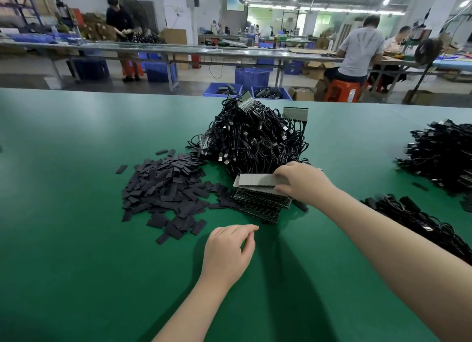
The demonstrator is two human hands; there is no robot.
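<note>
A grey cardboard strip (pixel 258 180) lies on top of a stack of dark circuit-board panels (pixel 260 203) in the middle of the green table (pixel 76 239). My right hand (pixel 298 180) grips the right end of that strip, fingers over its top and thumb at its near edge. My left hand (pixel 228 249) rests on the table just in front of the stack, fingers loosely bent and holding nothing. Behind the stack rises a big tangled heap of black USB cables (pixel 255 137). A spread of flat black sleeve pieces (pixel 166 191) lies to the left.
More black cable bundles lie at the right edge (pixel 439 152) and near my right forearm (pixel 408 219). Beyond the table's far edge stand blue crates (pixel 251 77), long workbenches and several seated or standing people.
</note>
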